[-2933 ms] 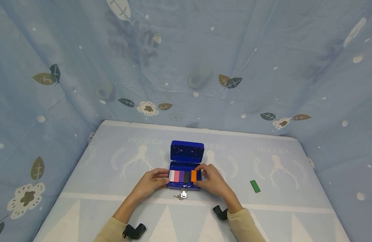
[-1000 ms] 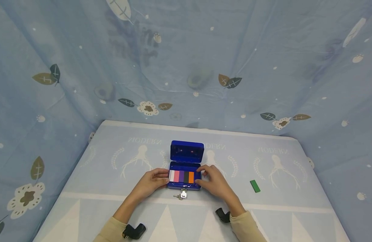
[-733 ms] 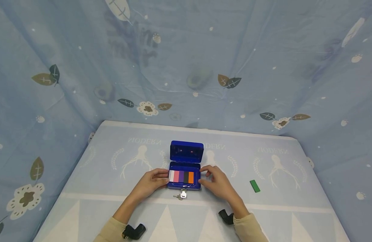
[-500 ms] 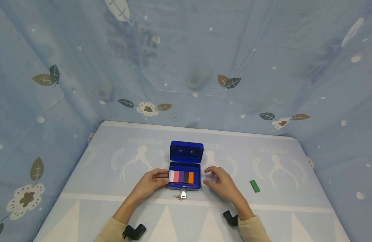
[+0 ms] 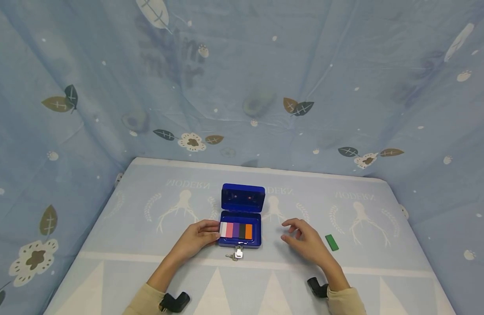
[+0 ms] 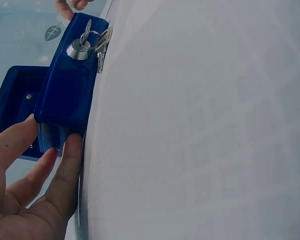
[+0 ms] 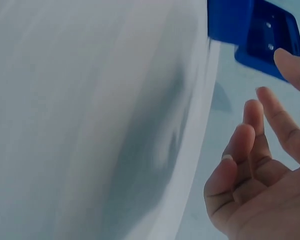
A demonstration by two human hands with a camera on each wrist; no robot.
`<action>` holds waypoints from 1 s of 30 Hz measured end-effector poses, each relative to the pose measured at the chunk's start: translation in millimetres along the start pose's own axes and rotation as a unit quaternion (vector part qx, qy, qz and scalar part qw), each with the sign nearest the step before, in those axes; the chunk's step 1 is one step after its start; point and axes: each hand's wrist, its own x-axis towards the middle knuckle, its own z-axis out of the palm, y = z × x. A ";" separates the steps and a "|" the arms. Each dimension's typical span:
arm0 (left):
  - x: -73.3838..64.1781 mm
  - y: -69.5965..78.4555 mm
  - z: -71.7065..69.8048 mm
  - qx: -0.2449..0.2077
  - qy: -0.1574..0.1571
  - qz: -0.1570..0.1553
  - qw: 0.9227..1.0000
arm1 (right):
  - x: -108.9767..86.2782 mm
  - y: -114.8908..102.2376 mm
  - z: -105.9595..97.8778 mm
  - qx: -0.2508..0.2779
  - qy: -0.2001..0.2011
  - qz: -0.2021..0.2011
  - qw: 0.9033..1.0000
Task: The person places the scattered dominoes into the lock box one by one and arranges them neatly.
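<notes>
A blue metal cash box (image 5: 256, 238) stands at mid-table with its lid (image 5: 243, 199) raised and leaning back. Inside, a row of flat blocks runs from the left: white (image 5: 223, 229), pink (image 5: 229, 229), purple (image 5: 236, 230), dark (image 5: 242, 230) and orange (image 5: 248, 231). My left hand (image 5: 194, 238) rests its thumb and fingertips against the box's left end; the left wrist view shows them along that end wall (image 6: 50, 135). My right hand (image 5: 306, 243) hovers right of the box, fingers loosely bent and holding nothing. A green block (image 5: 331, 242) lies on the table just beyond it.
Keys (image 6: 101, 45) on a ring hang from the lock (image 6: 79, 50) on the box's front. A patterned cloth covers the table (image 5: 167, 175), and blue printed curtain (image 5: 242, 78) surrounds its back and sides.
The orange block has been set against the dark one and let go. My right hand has drawn away from the box to the right, towards the green block. My left hand stays put.
</notes>
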 end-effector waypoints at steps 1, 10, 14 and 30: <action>-0.1 0.2 0.0 0.001 0.000 0.000 1.000 | -1.3 1.5 -2.4 0.004 0.001 -0.003 1.000; -0.7 1.0 0.4 0.002 0.000 -0.002 1.000 | -13.4 21.4 -28.1 0.012 -0.009 0.010 1.000; -1.1 1.6 0.0 0.009 0.002 0.002 1.000 | -18.8 29.6 -38.9 0.016 -0.008 0.014 1.000; -0.5 -0.8 0.7 0.022 0.012 0.002 1.000 | -35.0 57.7 -82.6 -0.019 -0.003 0.022 1.000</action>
